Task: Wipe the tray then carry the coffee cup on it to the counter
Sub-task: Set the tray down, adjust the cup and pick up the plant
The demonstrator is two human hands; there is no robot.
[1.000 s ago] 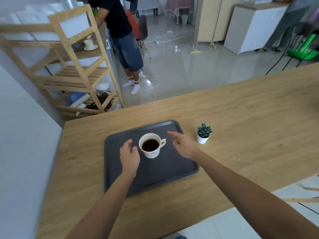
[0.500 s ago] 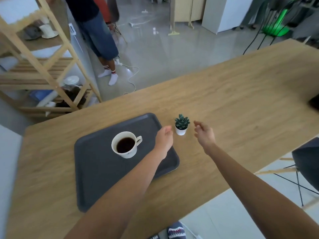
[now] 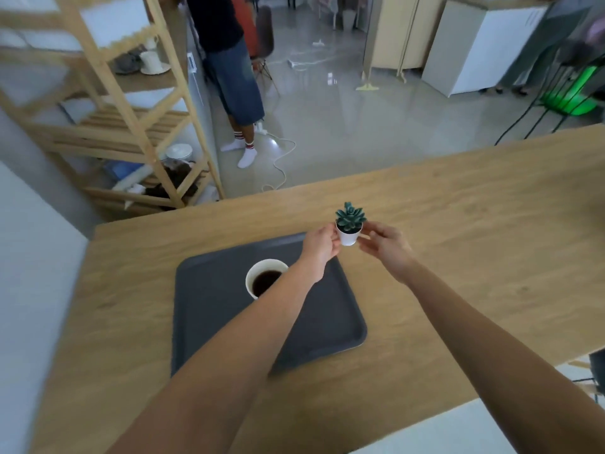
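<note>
Both hands meet at a small potted plant (image 3: 349, 228) just beyond the far right corner of the tray (image 3: 209, 322). The left hand (image 3: 319, 245) closes its fingers on the left side of the white pot; the right hand (image 3: 384, 245) pinches the right side. Whether the pot is lifted off the table (image 3: 474, 240) cannot be told. The tray lies flat on the table. The coffee cup (image 3: 263, 280), filled with dark coffee, stands on the tray, partly hidden by the left forearm.
</note>
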